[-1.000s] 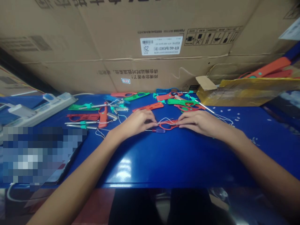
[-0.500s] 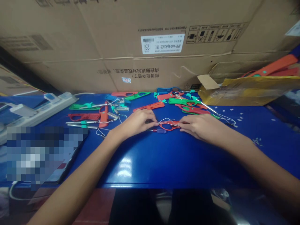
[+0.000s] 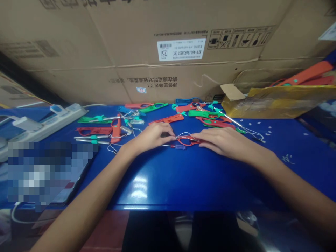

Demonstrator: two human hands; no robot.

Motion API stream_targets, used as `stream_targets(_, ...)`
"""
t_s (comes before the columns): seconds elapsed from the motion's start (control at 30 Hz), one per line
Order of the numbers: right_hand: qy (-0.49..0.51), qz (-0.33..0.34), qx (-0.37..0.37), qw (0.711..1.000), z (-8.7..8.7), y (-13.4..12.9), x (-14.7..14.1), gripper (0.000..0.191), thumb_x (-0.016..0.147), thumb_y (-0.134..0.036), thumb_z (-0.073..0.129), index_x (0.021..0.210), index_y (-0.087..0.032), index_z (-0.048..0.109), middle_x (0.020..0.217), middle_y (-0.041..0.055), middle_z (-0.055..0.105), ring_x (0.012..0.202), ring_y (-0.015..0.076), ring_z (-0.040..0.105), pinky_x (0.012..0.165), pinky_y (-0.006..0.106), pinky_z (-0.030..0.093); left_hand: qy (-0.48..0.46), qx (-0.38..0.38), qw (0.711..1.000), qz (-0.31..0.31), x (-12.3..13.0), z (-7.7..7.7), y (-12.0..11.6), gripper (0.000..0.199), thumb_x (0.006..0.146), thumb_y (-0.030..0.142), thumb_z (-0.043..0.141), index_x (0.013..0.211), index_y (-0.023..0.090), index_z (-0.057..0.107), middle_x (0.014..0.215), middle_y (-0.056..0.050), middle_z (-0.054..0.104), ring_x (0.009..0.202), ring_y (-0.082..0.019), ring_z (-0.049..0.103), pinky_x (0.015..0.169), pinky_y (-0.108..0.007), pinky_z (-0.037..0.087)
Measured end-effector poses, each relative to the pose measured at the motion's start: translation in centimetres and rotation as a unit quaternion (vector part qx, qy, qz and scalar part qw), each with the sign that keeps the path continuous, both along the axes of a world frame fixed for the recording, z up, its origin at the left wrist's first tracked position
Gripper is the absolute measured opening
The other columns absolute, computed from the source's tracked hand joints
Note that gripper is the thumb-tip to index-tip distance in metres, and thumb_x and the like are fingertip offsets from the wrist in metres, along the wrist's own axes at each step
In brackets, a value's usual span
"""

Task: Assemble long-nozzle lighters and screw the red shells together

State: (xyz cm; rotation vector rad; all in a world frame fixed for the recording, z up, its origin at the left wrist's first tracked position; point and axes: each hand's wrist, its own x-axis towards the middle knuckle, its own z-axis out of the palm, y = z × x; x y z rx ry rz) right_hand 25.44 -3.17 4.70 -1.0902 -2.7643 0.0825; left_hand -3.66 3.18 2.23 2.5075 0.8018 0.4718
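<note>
A red lighter casing (image 3: 187, 142) with a loop-shaped trigger opening lies between my hands over the blue table. My left hand (image 3: 156, 136) is closed, thumb and forefinger pinching the end of a thin white wire (image 3: 186, 133) at the casing's left end. My right hand (image 3: 223, 140) is closed round the casing's right part, its fingers hiding most of that side. Just below the casing lies a small screwdriver (image 3: 179, 147) with a clear purple handle, its shaft running under my left fingers.
Behind are more lighter casings, such as a green one (image 3: 204, 114) and an orange one (image 3: 166, 119), with metal tubes (image 3: 231, 119) and wires. A power strip (image 3: 49, 122) stands left, a yellow-taped carton (image 3: 275, 103) right. A large cardboard box (image 3: 118, 42) walls the back.
My right fingers have shifted slightly left along the casing and lie flatter over it. My left hand keeps its pinch in nearly the same place.
</note>
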Motion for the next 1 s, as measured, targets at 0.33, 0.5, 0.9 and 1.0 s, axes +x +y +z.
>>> stream_targets(0.33,0.114,0.023,-0.079,0.990,-1.9,0.8,-0.5,0.028,0.104,-0.034,0.050,0.124,-0.022,0.067,0.114,0.0077,0.072,0.100,0.0214,0.069,0.088,0.037,0.054,0.050,0.057,0.996,0.040,0.5,1.7,-1.6,0.036,0.097,0.048,0.062,0.117,0.019,0.066,0.113,-0.007,0.069,0.103,-0.022,0.063,0.088,-0.034,0.046)
stream_targets(0.5,0.138,0.040,-0.077,0.987,-2.2,0.9,-0.6,0.029,0.104,-0.033,0.051,0.125,-0.023,0.068,0.113,0.0076,0.072,0.100,0.0206,0.069,0.089,0.036,0.054,0.065,0.161,0.985,0.001,1.6,1.3,-2.5,0.017,0.102,0.034,0.058,0.102,0.020,0.068,0.106,-0.005,0.068,0.102,-0.021,0.058,0.087,-0.035,0.037)
stream_targets(0.9,0.136,0.066,-0.066,0.986,-2.6,1.3,-0.5,0.030,0.105,-0.032,0.049,0.126,-0.022,0.069,0.114,0.0081,0.071,0.100,0.0206,0.068,0.089,0.038,0.055,0.087,0.186,0.979,0.001,2.5,0.2,-2.7,0.024,0.104,0.033,0.053,0.101,0.019,0.072,0.097,-0.004,0.068,0.090,-0.020,0.056,0.082,-0.034,0.033)
stream_targets(1.0,0.140,0.066,-0.070,0.985,-2.6,1.3,-0.6,0.030,0.105,-0.032,0.048,0.124,-0.022,0.069,0.114,0.0083,0.071,0.101,0.0209,0.068,0.090,0.039,0.055,0.096,0.190,0.977,0.009,2.6,0.3,-2.7,0.024,0.104,0.033,0.054,0.101,0.019,0.073,0.096,-0.005,0.069,0.090,-0.020,0.056,0.081,-0.035,0.033)
